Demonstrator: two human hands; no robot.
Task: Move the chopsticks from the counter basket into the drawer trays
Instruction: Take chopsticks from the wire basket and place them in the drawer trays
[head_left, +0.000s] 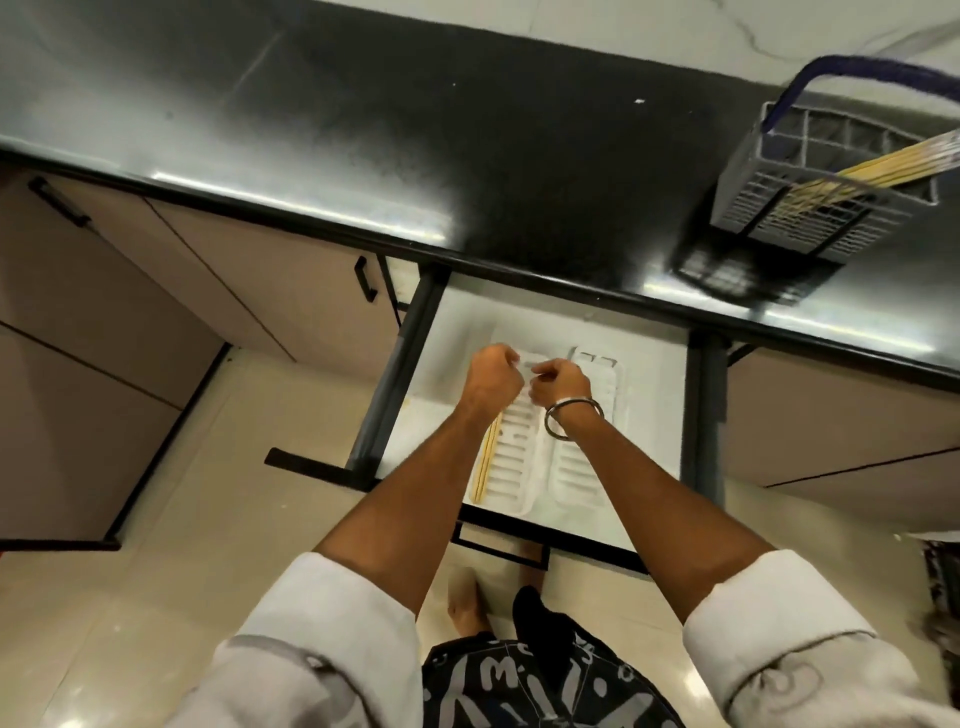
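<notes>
Both hands, left (493, 376) and right (561, 382), over drawer trays (519, 467), grips curled, contents unclear. Chopsticks (883, 174) in basket (789, 208), tabletop far right, nearer right hand.

We find no brand, label, number or sign on counter (467, 156), basket (810, 208), drawer (654, 374) or trays (519, 467); only lettering we see sits on dark patterned shorts (519, 686) at frame bottom: pale graffiti-style characters, among them what we read as "M" and "i", rest too distorted to make out as words; pale sleeves (779, 639) carry faint looping marks, not legible as text
</notes>
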